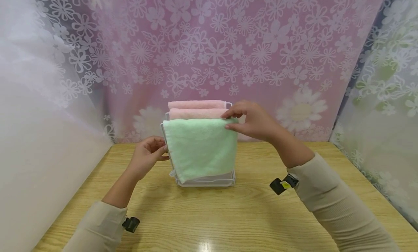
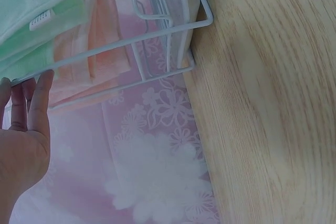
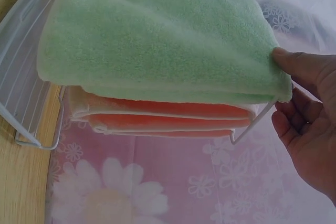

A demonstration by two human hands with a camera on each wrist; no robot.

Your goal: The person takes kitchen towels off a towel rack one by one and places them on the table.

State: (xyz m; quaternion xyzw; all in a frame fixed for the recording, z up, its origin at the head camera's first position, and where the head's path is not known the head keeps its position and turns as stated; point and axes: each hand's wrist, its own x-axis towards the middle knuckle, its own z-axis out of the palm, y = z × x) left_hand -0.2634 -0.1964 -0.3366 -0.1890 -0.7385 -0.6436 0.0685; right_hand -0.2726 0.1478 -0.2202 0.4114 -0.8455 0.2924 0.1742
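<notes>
A green towel [image 1: 200, 148] hangs folded over the front rail of a white wire rack [image 1: 205, 184]. Behind it, two pink towels [image 1: 198, 113] drape over the farther rails. My right hand [image 1: 253, 121] pinches the green towel's upper right corner, thumb [image 3: 299, 66] on the front and fingers behind. On the other side, my left hand [image 1: 147, 155] holds the rack's left upright, with fingertips [image 2: 46, 80] against the thin wire. A small white label [image 2: 42, 20] shows at the green towel's lower left edge.
The rack stands on a wood-grain table [image 1: 202, 212] with a white tray [image 2: 181, 9] at its base. A pink floral curtain [image 1: 209, 56] hangs behind, and pale translucent sheets [image 1: 49, 99] flank both sides.
</notes>
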